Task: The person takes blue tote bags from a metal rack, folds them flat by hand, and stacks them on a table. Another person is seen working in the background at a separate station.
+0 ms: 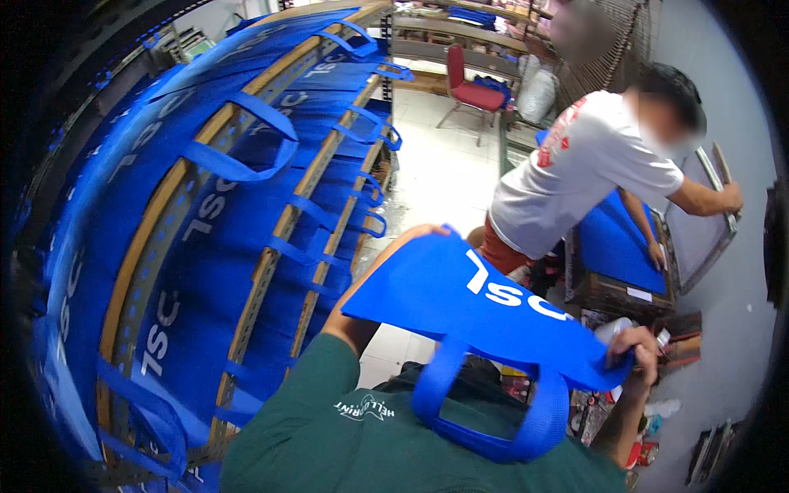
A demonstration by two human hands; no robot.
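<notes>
A blue fabric tote bag (493, 308) with white printing is stretched out in front of me, its looped handle (493, 444) hanging toward my body. My left hand (423, 233) grips the far left edge, its fingers mostly hidden behind the fabric. At the right corner, my right hand (639, 352) is closed on the bag with curled fingers. The bag is held in the air, away from the rack on the left.
A tiered rack (246, 329) fills the left side, with several blue printed bags (209, 205) lying on its shelves. At the right, a co-worker (575, 168) in a white shirt holds a framed screen (694, 218) over a blue sheet (620, 246). A red chair (472, 94) stands farther back.
</notes>
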